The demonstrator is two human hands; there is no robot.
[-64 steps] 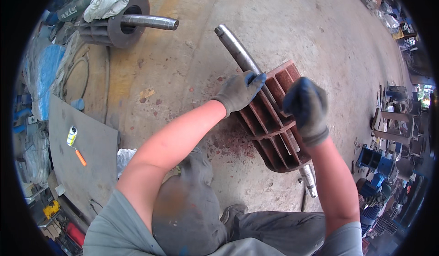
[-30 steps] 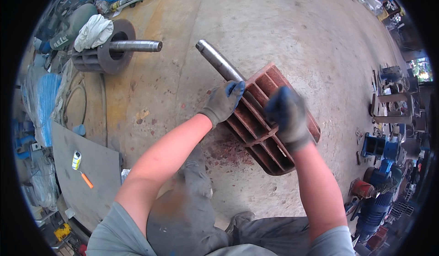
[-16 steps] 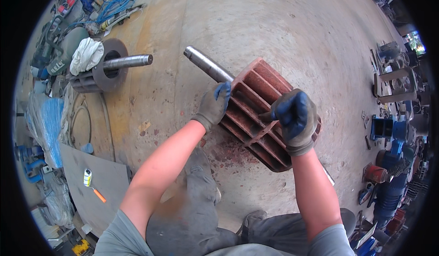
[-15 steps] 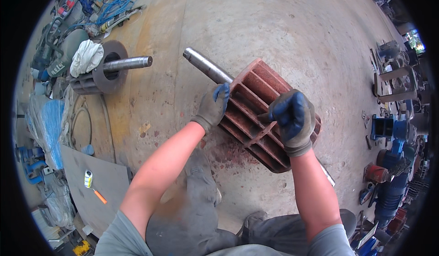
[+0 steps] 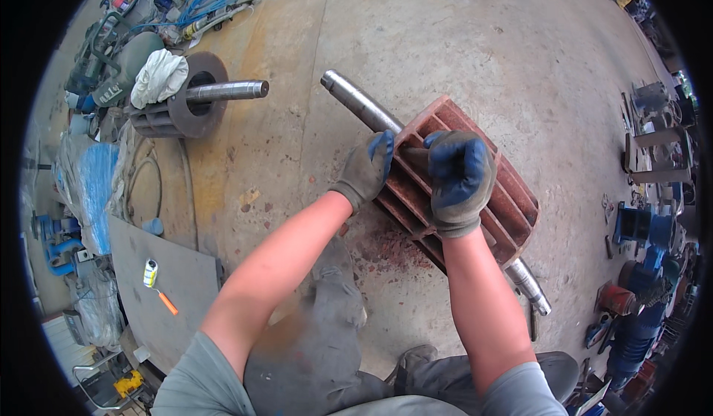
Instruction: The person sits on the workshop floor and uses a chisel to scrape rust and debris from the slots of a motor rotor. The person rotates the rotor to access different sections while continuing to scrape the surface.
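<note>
My left hand [image 5: 365, 172] grips the near end of the red finned rotor [image 5: 475, 193], and my right hand [image 5: 459, 180] is clenched over its top fins. The rotor lies on the concrete floor [image 5: 460, 52], on its steel shaft [image 5: 359, 104], just in front of my knees. I judge it heavy, rigid iron, rusty and gritty, so the fin edges give the surest hold. My hands hide the fins beneath them; its underside is out of sight.

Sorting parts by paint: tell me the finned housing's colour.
Rusty red-brown, seen in the head view: finned housing.
</note>
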